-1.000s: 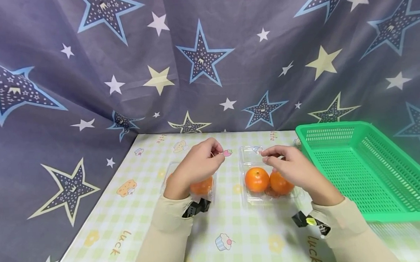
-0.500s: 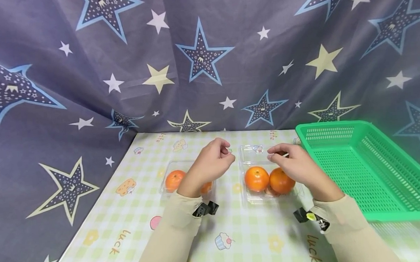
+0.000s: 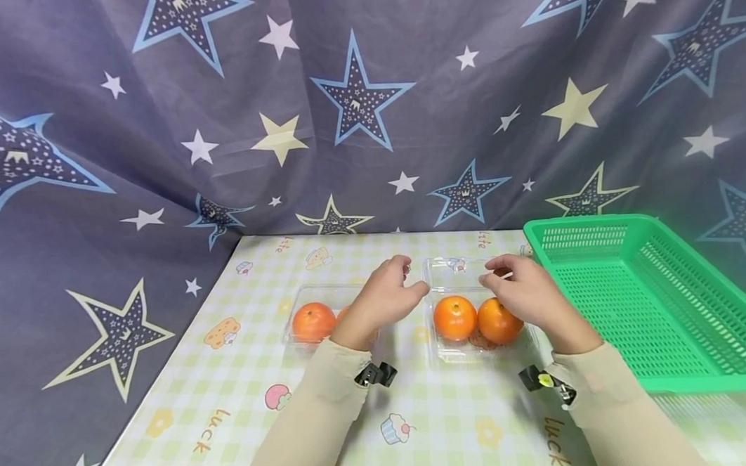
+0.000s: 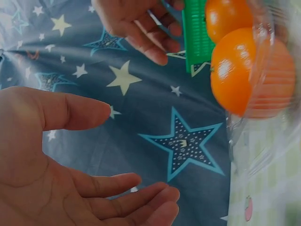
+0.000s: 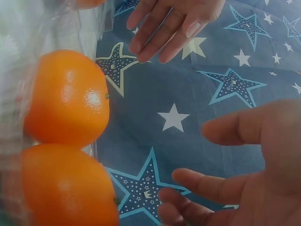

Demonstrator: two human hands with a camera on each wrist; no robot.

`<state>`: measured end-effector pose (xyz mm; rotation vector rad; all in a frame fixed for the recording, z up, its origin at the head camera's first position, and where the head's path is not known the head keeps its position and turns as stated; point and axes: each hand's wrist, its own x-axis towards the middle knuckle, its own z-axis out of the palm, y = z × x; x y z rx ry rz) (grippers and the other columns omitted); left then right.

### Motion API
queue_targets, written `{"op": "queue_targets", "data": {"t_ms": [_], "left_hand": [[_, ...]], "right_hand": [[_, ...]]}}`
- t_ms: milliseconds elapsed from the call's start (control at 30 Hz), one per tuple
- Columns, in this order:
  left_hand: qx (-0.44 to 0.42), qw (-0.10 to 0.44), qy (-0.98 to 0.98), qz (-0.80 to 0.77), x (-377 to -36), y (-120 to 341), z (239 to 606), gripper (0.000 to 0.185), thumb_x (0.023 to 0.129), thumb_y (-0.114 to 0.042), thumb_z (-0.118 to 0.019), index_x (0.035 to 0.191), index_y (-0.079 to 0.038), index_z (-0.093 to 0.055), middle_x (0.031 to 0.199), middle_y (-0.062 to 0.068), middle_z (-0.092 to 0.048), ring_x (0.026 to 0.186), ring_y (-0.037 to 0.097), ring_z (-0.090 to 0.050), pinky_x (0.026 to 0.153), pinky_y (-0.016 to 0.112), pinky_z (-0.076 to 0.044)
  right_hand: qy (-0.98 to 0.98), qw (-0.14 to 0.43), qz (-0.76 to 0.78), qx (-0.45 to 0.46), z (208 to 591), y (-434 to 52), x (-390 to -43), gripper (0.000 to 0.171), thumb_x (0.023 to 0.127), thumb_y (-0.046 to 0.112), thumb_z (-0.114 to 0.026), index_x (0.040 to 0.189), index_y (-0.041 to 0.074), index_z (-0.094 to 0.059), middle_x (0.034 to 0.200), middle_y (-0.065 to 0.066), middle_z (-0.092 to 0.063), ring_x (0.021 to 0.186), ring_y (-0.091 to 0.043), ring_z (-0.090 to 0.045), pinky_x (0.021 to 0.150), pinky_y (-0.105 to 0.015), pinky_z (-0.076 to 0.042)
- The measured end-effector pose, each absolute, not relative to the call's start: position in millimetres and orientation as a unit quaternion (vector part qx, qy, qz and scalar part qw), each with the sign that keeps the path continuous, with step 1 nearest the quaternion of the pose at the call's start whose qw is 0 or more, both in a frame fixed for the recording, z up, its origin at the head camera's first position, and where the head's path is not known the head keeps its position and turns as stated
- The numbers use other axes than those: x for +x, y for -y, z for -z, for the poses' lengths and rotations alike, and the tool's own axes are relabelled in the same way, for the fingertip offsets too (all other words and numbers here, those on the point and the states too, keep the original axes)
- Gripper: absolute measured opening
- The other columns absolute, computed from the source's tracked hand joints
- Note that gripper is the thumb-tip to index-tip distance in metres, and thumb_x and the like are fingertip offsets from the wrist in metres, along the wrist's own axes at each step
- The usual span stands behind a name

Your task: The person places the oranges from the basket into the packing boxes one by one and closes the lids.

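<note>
Oranges (image 3: pixel 476 320) in clear clamshell box (image 3: pixel 441 271), flanked by both hands.
Left hand (image 3: pixel 385 299) and right hand (image 3: pixel 523 288) hover loosely open, empty, over the counter (image 3: pixel 420 413).

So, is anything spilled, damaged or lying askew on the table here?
Nothing stands out. Two clear plastic boxes sit flat with orange fruits inside, none spilled. The green plastic basket rests level. Left hand and right hand hover, holding nothing.

The checked tablecloth (image 3: pixel 241 380) on the bench carries orange lettering: "Luck" reads near the left sleeve at its front left, and again, partly cut by the right sleeve, toward the front right. At its far edge two small orange words end in "tle", too small to read whole.
</note>
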<state>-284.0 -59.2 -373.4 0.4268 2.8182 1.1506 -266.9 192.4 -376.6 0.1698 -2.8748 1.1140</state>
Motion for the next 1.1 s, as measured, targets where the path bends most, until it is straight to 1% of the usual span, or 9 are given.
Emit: {"op": "queue_targets", "data": {"t_ms": [100,167,367,467,600,867,1100], "left_hand": [[0.145,0.035,-0.918,-0.367,-284.0,54.6,376.6,0.067,0.094,-0.034,-0.062,0.149,0.001,-0.046,0.147,0.018,-0.057,0.134,0.034,-0.056,0.113,0.046,-0.043],[0.146,0.034,-0.917,-0.369,-284.5,51.9,378.9,0.068,0.094,-0.034,-0.063,0.15,0.001,-0.046,0.149,0.018,-0.056,0.137,0.034,-0.054,0.115,0.046,-0.042],[0.136,0.039,-0.913,-0.383,-284.7,44.4,385.7,0.071,0.095,-0.035,-0.064,0.154,-0.001,-0.042,0.154,0.019,-0.051,0.143,0.035,-0.048,0.119,0.046,-0.038],[0.135,0.047,-0.913,-0.382,-283.1,40.4,389.1,0.074,0.095,-0.035,-0.064,0.155,0.0,-0.04,0.156,0.02,-0.049,0.145,0.035,-0.046,0.12,0.047,-0.036],[0.135,0.063,-0.911,-0.384,-283.2,35.5,395.5,0.076,0.095,-0.035,-0.063,0.157,0.0,-0.037,0.158,0.02,-0.047,0.146,0.035,-0.046,0.12,0.046,-0.036],[0.125,0.099,-0.906,-0.392,-284.9,29.9,406.1,0.081,0.096,-0.037,-0.063,0.159,0.002,-0.031,0.159,0.022,-0.045,0.147,0.035,-0.045,0.12,0.047,-0.036],[0.114,0.136,-0.901,-0.397,-284.4,29.2,408.3,0.081,0.095,-0.043,-0.064,0.158,-0.002,-0.035,0.157,0.019,-0.049,0.145,0.034,-0.047,0.119,0.049,-0.038]], "right_hand": [[0.935,0.029,-0.348,0.054,377.7,-192.5,-267.4,0.049,0.1,0.031,-0.058,0.135,-0.003,-0.061,0.134,-0.025,-0.064,0.118,-0.042,-0.062,0.1,-0.056,-0.05],[0.94,0.037,-0.334,0.056,379.2,-192.8,-268.7,0.051,0.1,0.03,-0.058,0.136,-0.005,-0.06,0.136,-0.027,-0.062,0.123,-0.045,-0.059,0.104,-0.059,-0.047],[0.952,0.048,-0.298,0.055,387.5,-197.5,-274.3,0.056,0.098,0.031,-0.057,0.136,-0.01,-0.059,0.137,-0.031,-0.061,0.131,-0.048,-0.052,0.111,-0.061,-0.039],[0.955,0.042,-0.291,0.045,390.3,-199.6,-275.7,0.057,0.098,0.032,-0.056,0.136,-0.011,-0.057,0.137,-0.033,-0.059,0.13,-0.049,-0.05,0.111,-0.061,-0.039],[0.958,0.036,-0.284,0.032,393.6,-201.3,-277.7,0.06,0.098,0.035,-0.057,0.136,-0.012,-0.056,0.137,-0.034,-0.059,0.127,-0.049,-0.052,0.11,-0.061,-0.04],[0.962,0.003,-0.274,0.012,399.4,-204.0,-281.3,0.067,0.099,0.04,-0.057,0.14,-0.012,-0.049,0.137,-0.037,-0.056,0.125,-0.049,-0.054,0.108,-0.062,-0.042],[0.96,-0.019,-0.278,-0.002,403.1,-204.1,-284.8,0.068,0.099,0.041,-0.056,0.141,-0.011,-0.048,0.137,-0.036,-0.057,0.122,-0.048,-0.056,0.106,-0.06,-0.043]]}}
